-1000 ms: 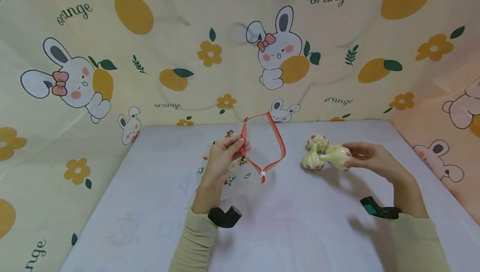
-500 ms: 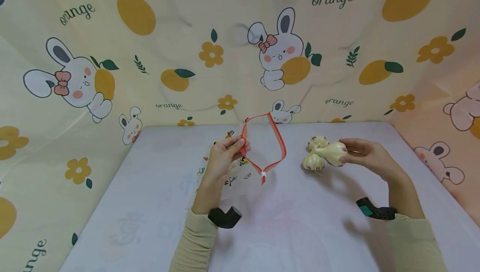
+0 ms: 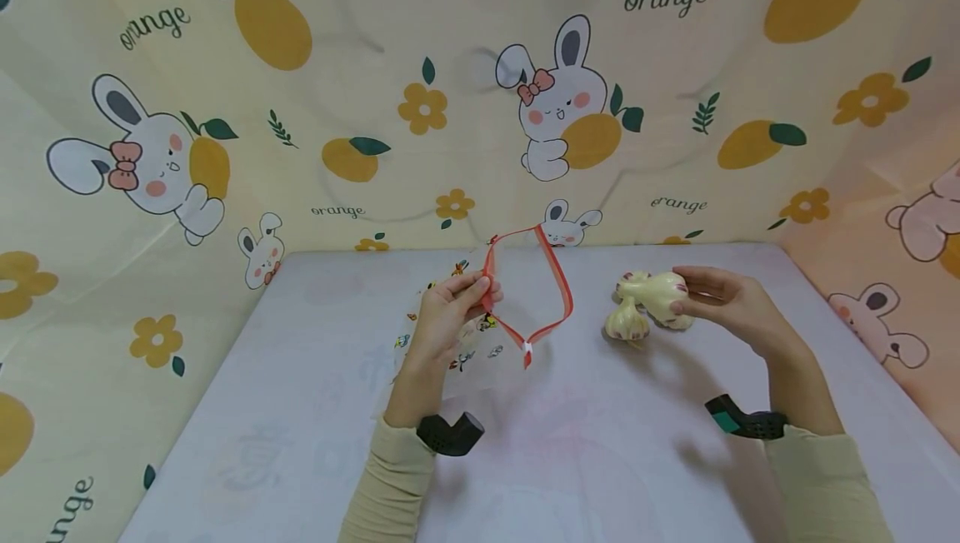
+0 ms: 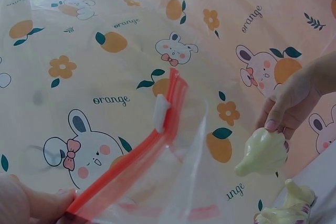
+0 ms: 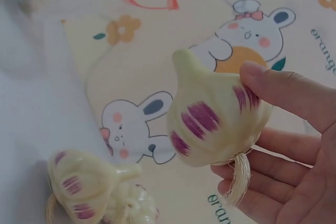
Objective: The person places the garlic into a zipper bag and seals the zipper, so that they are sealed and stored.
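My left hand [image 3: 446,310] pinches the red zip edge of a clear plastic bag [image 3: 465,356] printed with small coloured figures. The bag's mouth, rimmed by a red strip [image 3: 561,276] with a white slider [image 4: 161,113], gapes toward the right. A pale garlic bulb [image 5: 210,114] with purple streaks and a tuft of root threads is held by my right hand [image 3: 731,306], thumb on one side and fingers on the other. It is raised over the other garlic bulbs [image 3: 627,322], which lie together on the table and are partly hidden by it.
The white-covered table [image 3: 300,410] reaches back to a patterned cloth [image 3: 465,27] with rabbits and oranges, which also hangs at both sides. Each wrist wears a black camera mount [image 3: 450,433].
My right hand has lifted the garlic bulb slightly and moved it a little to the left, baring part of a bulb beneath. The left hand and bag stay in place.
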Tool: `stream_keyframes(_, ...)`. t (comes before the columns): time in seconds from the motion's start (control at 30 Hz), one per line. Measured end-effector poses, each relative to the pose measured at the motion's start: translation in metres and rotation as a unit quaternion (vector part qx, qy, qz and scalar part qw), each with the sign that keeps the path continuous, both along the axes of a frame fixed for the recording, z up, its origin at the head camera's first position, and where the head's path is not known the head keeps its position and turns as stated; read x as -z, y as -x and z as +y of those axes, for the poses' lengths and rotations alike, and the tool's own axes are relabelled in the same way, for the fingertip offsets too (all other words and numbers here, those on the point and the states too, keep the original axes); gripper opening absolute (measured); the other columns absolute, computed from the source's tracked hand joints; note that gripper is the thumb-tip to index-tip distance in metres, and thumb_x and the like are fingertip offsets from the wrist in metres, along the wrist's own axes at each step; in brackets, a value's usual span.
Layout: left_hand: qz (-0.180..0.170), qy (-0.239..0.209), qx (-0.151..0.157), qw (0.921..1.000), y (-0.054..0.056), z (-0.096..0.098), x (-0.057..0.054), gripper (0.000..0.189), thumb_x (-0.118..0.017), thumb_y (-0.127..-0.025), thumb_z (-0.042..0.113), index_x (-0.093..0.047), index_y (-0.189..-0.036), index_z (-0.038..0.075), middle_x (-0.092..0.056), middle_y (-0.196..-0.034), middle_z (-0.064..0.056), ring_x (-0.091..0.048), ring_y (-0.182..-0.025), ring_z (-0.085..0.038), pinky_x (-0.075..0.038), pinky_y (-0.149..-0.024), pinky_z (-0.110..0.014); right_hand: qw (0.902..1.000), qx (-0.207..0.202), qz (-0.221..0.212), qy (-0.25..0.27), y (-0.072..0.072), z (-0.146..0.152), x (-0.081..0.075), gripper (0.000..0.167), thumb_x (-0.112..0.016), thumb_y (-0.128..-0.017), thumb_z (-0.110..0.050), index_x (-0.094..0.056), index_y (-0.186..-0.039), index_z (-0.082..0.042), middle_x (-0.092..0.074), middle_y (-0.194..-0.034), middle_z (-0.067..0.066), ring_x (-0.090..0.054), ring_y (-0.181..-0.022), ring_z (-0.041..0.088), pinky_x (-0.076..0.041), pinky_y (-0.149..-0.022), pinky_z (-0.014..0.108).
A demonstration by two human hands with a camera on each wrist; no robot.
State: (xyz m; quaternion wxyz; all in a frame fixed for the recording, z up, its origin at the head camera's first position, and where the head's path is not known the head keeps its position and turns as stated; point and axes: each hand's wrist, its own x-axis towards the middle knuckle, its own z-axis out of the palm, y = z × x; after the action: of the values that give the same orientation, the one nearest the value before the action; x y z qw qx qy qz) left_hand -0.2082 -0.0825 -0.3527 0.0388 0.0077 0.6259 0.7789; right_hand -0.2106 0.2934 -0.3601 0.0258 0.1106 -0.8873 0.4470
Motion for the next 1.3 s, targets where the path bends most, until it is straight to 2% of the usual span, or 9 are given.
stream_keyframes(0.2, 0.001, 0.002, -0.001, 1.0000, 0.000, 0.000, 0.000, 0.025, -0.058, -0.095, 0.011, -0.065, -0.114, -0.005, -0.072, -0.079, 0.009, -0.071, -0.075, -0.004, -0.060, -0.081, -0.023, 1.0000, -0.003, 0.003, 0.001, 0.000, -0.006, -0.002, 0.054, -0.070, -0.089, -0.018, -0.050, -0.133, 0.006, -0.050, -0.103, -0.042, -0.052, -0.092, -0.025, -0.046, -0.076, -0.001)
stream_keyframes(0.5, -0.001, 0.002, -0.006, 1.0000, 0.000, 0.001, -0.001, 0.025, -0.059, -0.095, 0.011, -0.066, -0.113, -0.004, -0.072, -0.079, 0.008, -0.071, -0.075, -0.004, -0.060, -0.078, -0.021, 0.9999, -0.005, -0.012, 0.009, -0.001, -0.011, -0.007, 0.056, -0.070, -0.089, -0.020, -0.049, -0.134, 0.005, -0.051, -0.103, -0.042, -0.053, -0.093, -0.024, -0.047, -0.076, 0.001)
stream_keyframes(0.77, -0.001, -0.003, -0.004, 1.0000, 0.000, 0.001, -0.001, 0.024, -0.059, -0.095, 0.010, -0.065, -0.113, -0.005, -0.072, -0.077, 0.009, -0.071, -0.074, -0.003, -0.059, -0.077, -0.019, 0.9999, -0.010, 0.002, 0.010, -0.003, -0.019, -0.009, 0.057, -0.071, -0.088, -0.020, -0.049, -0.135, 0.005, -0.050, -0.104, -0.041, -0.053, -0.093, -0.024, -0.046, -0.077, 0.000)
stream_keyframes(1.07, 0.011, 0.001, 0.000, 0.9999, 0.001, 0.002, 0.001, 0.024, -0.058, -0.095, 0.009, -0.065, -0.112, -0.006, -0.071, -0.077, 0.010, -0.070, -0.074, -0.004, -0.060, -0.080, -0.024, 0.9994, -0.019, 0.018, 0.023, -0.004, -0.027, -0.010, 0.055, -0.071, -0.087, -0.017, -0.050, -0.134, 0.005, -0.051, -0.106, -0.040, -0.053, -0.094, -0.024, -0.047, -0.078, 0.000)
stream_keyframes(1.3, -0.002, 0.007, -0.002, 1.0000, 0.001, 0.003, 0.001, 0.024, -0.058, -0.095, 0.011, -0.066, -0.112, -0.004, -0.071, -0.078, 0.009, -0.070, -0.075, -0.004, -0.060, -0.079, -0.021, 0.9988, -0.032, 0.015, 0.035, -0.005, -0.034, -0.012, 0.054, -0.071, -0.087, -0.015, -0.051, -0.133, 0.005, -0.054, -0.106, -0.039, -0.056, -0.095, -0.022, -0.049, -0.078, 0.002)
